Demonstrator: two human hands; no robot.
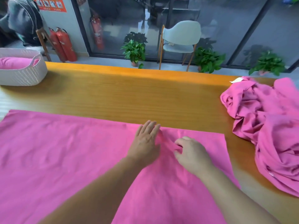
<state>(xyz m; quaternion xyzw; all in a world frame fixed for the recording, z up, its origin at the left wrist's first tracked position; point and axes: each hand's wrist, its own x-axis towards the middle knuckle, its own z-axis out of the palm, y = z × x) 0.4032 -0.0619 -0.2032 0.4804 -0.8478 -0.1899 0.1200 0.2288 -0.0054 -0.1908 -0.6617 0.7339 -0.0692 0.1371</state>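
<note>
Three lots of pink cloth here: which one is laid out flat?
The big cloth nearest the camera. The pile on the right is crumpled; the bundle sits rolled up in the basket.

Honestly, nothing here is actually readable. The red poster [50, 4] on the back wall has a row of little picture panels and a line of characters under them, but it's way too blurry to make out. One fire extinguisher [96, 33] has a pale label with some print, same problem. There's also a white tag [235, 80] on the crumpled pink pile [267, 120] at the far right of the bench, too small to tell.
</note>
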